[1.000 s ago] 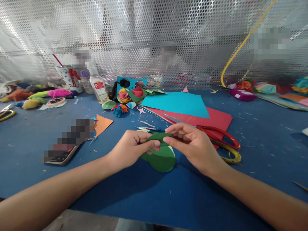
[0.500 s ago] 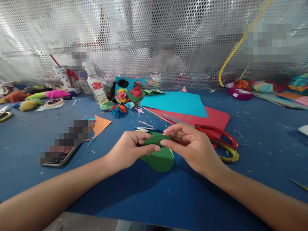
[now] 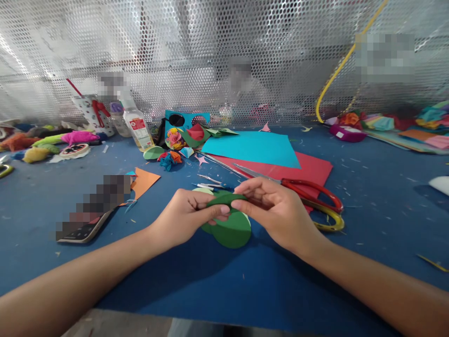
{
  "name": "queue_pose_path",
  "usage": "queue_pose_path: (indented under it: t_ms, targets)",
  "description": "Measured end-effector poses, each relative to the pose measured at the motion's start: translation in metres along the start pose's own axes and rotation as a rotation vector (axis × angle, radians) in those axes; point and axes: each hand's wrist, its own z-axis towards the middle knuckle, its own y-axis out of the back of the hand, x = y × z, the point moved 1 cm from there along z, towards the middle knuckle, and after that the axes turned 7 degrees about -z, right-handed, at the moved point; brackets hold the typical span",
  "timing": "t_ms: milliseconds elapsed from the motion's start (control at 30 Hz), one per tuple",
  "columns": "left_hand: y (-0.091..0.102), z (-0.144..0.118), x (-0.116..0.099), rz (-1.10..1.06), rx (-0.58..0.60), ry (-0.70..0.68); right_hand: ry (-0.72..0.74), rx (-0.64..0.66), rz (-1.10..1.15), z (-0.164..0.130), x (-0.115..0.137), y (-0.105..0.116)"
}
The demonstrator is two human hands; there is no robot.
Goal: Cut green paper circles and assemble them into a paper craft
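Observation:
Both my hands meet over the blue table (image 3: 217,281) at its middle. My left hand (image 3: 185,217) and my right hand (image 3: 277,213) pinch a green paper circle (image 3: 220,200) between thumbs and fingers, bending it into a fold. Under it lie more green paper circles (image 3: 231,231), flat on the table. Red and yellow scissors (image 3: 315,201) lie just right of my right hand, on a red paper sheet (image 3: 308,171).
A cyan sheet (image 3: 252,149) overlaps the red one. A phone (image 3: 84,229) and an orange paper scrap (image 3: 145,180) lie left. A glue bottle (image 3: 136,126), a cup (image 3: 89,110), paper flowers (image 3: 175,140) and coloured scraps line the back, before a perforated metal screen (image 3: 196,51).
My fingers have pressed the top green circle flatter, closing its fold. The view has shifted slightly; the hands stay in the same spot.

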Motion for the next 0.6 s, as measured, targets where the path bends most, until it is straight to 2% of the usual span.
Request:
queue_pose_path:
  t_ms: [600]
  targets:
    - [0.0002,-0.0003,0.0005,0.010,0.006,0.005,0.011,-0.003,-0.011,0.0001,0.0002,0.0006]
